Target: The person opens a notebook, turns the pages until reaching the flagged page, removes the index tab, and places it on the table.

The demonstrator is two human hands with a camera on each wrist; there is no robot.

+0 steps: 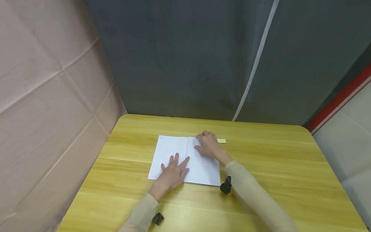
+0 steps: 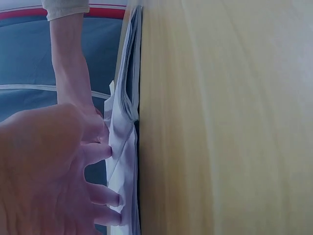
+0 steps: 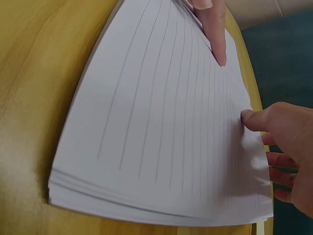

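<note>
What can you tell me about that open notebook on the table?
The notebook lies open and flat on the yellow wooden table, near its middle. Its pages are white paper with thin ruled lines and no writing that shows; the right wrist view shows a stack of many sheets. The left hand rests with spread straight fingers on the left page near the fold. The right hand rests on the top of the right page. A small pale yellow strip lies just beyond the top right corner.

Yellow wood-grain table [image 1: 275,167]: open lined notebook [image 1: 203,167] flat on it, pale yellow strip [image 1: 221,140] just beyond.
</note>
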